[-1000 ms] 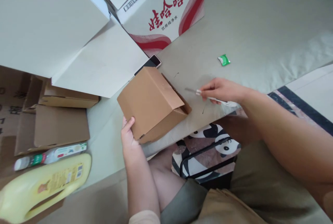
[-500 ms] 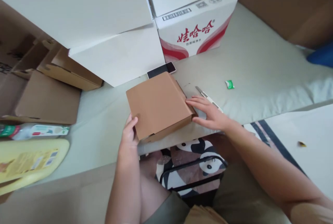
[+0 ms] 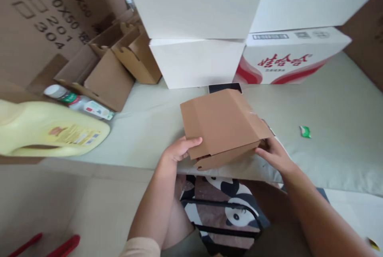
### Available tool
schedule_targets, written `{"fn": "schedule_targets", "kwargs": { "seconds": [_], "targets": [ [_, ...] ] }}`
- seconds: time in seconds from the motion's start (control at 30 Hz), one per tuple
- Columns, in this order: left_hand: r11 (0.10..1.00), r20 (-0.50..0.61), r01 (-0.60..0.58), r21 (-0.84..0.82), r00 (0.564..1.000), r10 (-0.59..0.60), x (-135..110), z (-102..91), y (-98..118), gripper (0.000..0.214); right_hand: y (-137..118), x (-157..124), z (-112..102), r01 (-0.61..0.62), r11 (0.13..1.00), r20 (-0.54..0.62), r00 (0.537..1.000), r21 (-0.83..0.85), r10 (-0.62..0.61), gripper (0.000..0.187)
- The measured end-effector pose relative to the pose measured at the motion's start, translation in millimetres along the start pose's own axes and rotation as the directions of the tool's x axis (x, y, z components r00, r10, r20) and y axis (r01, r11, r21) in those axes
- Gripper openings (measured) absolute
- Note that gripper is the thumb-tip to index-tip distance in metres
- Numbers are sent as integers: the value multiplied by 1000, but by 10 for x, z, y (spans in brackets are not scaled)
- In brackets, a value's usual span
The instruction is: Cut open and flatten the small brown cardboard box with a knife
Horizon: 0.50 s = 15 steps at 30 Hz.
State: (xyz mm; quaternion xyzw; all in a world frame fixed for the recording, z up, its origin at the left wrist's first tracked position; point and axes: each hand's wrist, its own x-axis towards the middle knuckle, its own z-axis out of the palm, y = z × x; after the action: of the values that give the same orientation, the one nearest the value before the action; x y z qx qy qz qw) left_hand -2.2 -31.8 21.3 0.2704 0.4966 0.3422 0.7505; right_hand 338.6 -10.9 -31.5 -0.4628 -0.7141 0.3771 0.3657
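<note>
A small brown cardboard box [image 3: 221, 123] lies at the front of the pale green surface, its lid flap bent along creases and a gap showing at the front left corner. My left hand [image 3: 183, 148] grips its left edge, thumb on top and fingers underneath. At the right end, my right hand [image 3: 274, 154] holds the box, with the fingertips partly hidden behind the side flap and the thumb near the front corner. Just beyond that hand, a thin light-coloured tool [image 3: 271, 129] is mostly covered. A dark-screened phone [image 3: 225, 88] lies behind the box.
White cartons [image 3: 197, 63] and a red-and-white carton [image 3: 278, 63] stand at the back. Left are open brown boxes [image 3: 110, 81], a clear bottle [image 3: 77, 102] and a yellow jug [image 3: 56, 129]. A green packet [image 3: 305, 131] lies right. Below sits a panda-patterned stool [image 3: 221, 209].
The view has swung left, showing more of the jug and brown boxes. The lid's side flaps have lifted outward. My right hand has moved from the box's top edge to under its right flap.
</note>
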Motion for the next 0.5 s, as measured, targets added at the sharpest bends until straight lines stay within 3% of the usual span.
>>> {"fn": "schedule_targets", "kwargs": {
  "seconds": [0.1, 0.23, 0.3, 0.4, 0.5],
  "targets": [
    [1000, 27, -9, -19, 1000, 9, 3, -29, -10, 65, -39, -3, 44, -119, 966, 22, 993, 228, 117, 82],
    [994, 3, -108, -34, 994, 108, 21, 12, -17, 57, -71, 36, 106, -128, 946, -118, 978, 298, 170, 64],
    [989, -18, -140, -47, 990, 139, 18, 35, -4, 54, -60, 66, 130, -128, 939, -119, 977, 319, 174, 60],
    [992, 73, -109, -71, 991, 114, 5, 28, 15, 53, -32, 108, 173, -160, 931, -28, 983, 329, 179, 63],
    [989, 181, -95, -109, 977, 114, -3, -21, 17, 55, -25, 141, 229, -143, 912, -14, 987, 384, 161, 68]
  ]
}}
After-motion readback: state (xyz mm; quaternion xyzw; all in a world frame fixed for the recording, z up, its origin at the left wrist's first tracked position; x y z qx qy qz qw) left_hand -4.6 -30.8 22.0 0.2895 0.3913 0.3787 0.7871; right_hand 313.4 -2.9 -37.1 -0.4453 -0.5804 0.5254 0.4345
